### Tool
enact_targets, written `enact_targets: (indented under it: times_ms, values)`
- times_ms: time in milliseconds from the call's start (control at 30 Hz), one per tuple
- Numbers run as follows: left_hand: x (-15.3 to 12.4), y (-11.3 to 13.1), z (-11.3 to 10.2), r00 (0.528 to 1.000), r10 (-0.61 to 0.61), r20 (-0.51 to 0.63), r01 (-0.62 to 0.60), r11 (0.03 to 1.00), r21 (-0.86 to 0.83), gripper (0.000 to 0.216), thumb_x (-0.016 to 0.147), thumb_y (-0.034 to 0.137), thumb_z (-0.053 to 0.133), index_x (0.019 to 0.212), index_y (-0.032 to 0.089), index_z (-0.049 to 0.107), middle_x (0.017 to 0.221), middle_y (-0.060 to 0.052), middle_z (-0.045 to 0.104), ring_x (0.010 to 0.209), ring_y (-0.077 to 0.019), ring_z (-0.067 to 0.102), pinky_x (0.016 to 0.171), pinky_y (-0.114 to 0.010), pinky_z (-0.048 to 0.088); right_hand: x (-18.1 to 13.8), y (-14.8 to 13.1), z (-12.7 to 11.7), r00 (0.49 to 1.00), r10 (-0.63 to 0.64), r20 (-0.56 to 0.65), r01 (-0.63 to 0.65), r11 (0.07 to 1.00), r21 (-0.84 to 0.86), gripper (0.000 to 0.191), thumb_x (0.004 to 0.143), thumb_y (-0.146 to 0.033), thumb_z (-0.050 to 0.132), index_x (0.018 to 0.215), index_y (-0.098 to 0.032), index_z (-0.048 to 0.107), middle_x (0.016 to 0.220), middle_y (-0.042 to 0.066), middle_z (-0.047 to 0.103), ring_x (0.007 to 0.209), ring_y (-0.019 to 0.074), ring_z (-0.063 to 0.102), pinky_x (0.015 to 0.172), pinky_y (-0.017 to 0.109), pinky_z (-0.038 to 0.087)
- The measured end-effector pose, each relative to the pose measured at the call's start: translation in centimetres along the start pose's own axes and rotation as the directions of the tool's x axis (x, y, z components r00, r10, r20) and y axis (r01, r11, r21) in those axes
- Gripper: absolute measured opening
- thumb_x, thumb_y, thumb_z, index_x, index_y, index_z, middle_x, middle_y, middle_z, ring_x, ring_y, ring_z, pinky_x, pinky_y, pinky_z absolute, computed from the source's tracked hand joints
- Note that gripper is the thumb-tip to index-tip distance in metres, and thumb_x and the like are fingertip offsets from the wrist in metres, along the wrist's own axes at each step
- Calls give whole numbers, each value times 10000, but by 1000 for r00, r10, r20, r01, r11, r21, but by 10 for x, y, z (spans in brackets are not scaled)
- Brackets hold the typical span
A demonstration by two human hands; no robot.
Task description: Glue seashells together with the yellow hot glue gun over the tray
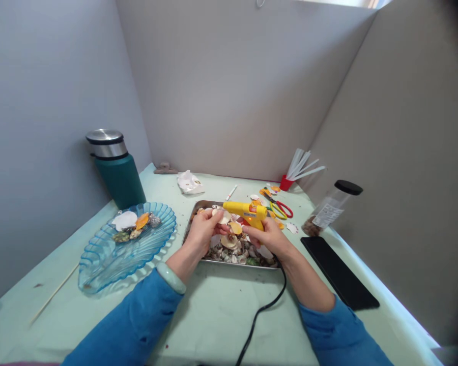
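Observation:
My left hand (203, 233) is closed on a pale, flat seashell (225, 217), its thumb along the shell's edge. My right hand (270, 235) grips a yellow hot glue gun (244, 209) by the handle, with the nozzle pointing left, just above that shell. A yellow shell (235, 227) shows between the two hands; whether fingers touch it I cannot tell. Beneath both hands lies a metal tray (232, 264) full of small shells, partly hidden by them. The glue gun's black cord (258, 311) runs down toward the front edge.
At left are a blue shell-shaped dish (118, 269) holding several shells, a teal bottle (121, 180) and a thin stick (55, 295). Behind lie crumpled paper (190, 182) and a marker (231, 192). Scissors (279, 207), a red cup (286, 182) of glue sticks, a jar (330, 208) and a black pad (339, 272) are right.

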State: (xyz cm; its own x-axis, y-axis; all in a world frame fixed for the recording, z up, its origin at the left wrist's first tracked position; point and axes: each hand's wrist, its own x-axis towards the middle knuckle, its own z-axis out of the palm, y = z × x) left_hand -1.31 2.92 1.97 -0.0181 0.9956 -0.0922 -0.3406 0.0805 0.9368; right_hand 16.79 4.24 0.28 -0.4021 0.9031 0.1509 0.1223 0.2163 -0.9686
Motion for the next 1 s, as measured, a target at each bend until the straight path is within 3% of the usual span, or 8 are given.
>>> enact_targets:
  times_ms: [300, 667, 1000]
  values:
    - [2, -1, -1, 1000, 16, 4, -16, 999, -38, 132, 782, 229, 601, 732, 119, 549, 516, 7, 575, 446, -96, 581, 447, -175, 468, -1, -2, 1, 1000, -1, -25, 0, 1000, -11, 265, 771, -365, 618, 950, -169, 618, 423, -66, 433, 361, 73, 357, 389, 205, 275]
    - [4, -1, 0, 997, 13, -70, -19, 996, -86, 152, 847, 229, 503, 771, 104, 544, 534, -17, 598, 421, -97, 573, 429, -184, 456, -1, -3, 1, 1000, 12, -17, -12, 1000, -5, 301, 760, -361, 616, 962, -138, 604, 421, -74, 416, 366, 63, 355, 393, 192, 271]
    - [7, -3, -5, 994, 33, -100, -44, 993, -114, 170, 838, 258, 521, 775, 102, 545, 581, -33, 628, 418, -83, 567, 438, -177, 460, 1, 1, 2, 999, 31, -13, -32, 997, -66, 298, 748, -369, 611, 936, -138, 603, 442, -76, 426, 354, 59, 356, 371, 187, 277]
